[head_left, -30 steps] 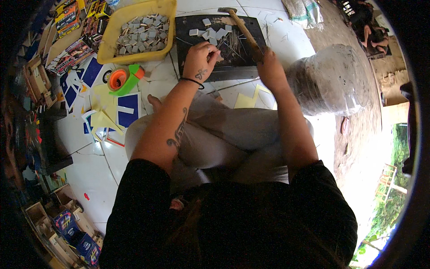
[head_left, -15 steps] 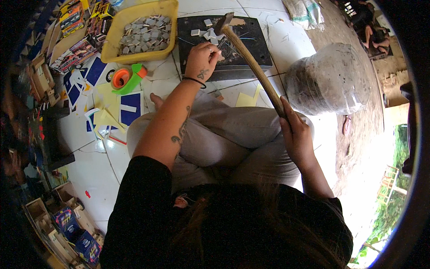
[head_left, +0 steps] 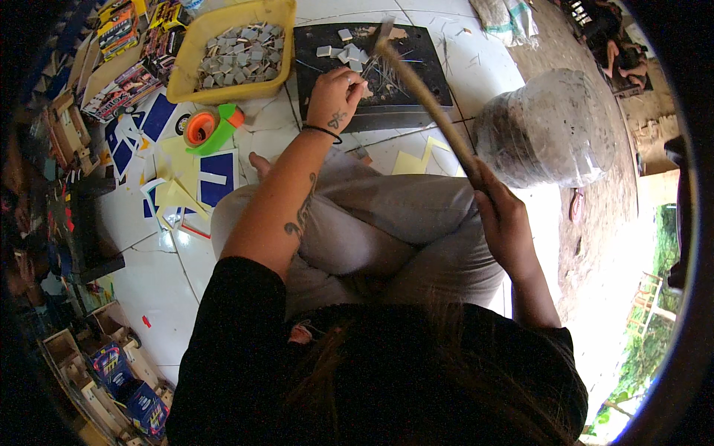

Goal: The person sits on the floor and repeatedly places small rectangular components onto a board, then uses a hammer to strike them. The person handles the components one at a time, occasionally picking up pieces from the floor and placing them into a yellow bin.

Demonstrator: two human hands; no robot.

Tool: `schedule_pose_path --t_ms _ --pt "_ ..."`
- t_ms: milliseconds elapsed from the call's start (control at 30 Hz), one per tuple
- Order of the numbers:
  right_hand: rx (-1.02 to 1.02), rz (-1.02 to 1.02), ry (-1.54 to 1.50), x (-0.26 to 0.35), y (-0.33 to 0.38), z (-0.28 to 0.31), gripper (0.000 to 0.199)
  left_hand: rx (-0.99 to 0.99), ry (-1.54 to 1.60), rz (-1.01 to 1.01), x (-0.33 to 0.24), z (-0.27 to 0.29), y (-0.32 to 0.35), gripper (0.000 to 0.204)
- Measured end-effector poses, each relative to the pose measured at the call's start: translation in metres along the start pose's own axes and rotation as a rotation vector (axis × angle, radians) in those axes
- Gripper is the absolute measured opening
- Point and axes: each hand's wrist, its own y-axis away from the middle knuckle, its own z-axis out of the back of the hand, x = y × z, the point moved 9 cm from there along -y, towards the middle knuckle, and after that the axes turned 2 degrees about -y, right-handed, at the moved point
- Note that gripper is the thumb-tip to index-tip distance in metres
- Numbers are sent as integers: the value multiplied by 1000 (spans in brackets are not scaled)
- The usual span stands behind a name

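I hold a wooden-handled hammer (head_left: 428, 104) in my right hand (head_left: 506, 215), fingers wrapped round the lower handle. Its head, blurred by motion, hangs over the far part of a low black block (head_left: 387, 120). My left hand (head_left: 333, 98) rests at the block's near left, with thumb and fingers pinched together. What they pinch is hidden or too small to make out. Just beyond those fingers lie several small grey-topped square pieces (head_left: 349, 55). Thin loose nails (head_left: 383, 80) are strewn to their right on the block.
Left of the block stands a yellow tub (head_left: 178, 83) of similar square pieces. An orange-and-green tape dispenser (head_left: 216, 134) sits among paper scraps (head_left: 178, 195). A large plastic-wrapped grey bundle (head_left: 547, 130) is at the right. Wooden toy-like bodies (head_left: 111, 372) line the left side.
My right hand has shifted slightly right and the hammer has moved right with it, its head now blurred. My left hand stays pinched in nearly the same place.
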Motion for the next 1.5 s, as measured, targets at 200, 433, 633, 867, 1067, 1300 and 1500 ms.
schedule_pose_path --t_ms 200,433,633,867,1067,1300,1500 --pt "51 -319 -194 -43 2 -8 42 -10 28 32 3 1 1 11" --pt "-101 -123 -8 -88 -73 -58 44 51 179 243 13 7 -4 22" --pt "-175 -115 135 -77 -88 -78 56 249 705 423 8 -5 0 24" --pt "-105 -2 -587 -22 -139 -62 34 663 1007 415 -35 -22 18 25" --pt "-194 -103 -732 -25 -161 -79 15 461 1137 649 -30 -22 25 28" --pt "-134 1 -812 -25 -158 -80 17 278 678 466 -36 -15 17 26" --pt "38 -71 -891 -28 -162 -82 19 333 655 399 -41 -12 13 28"
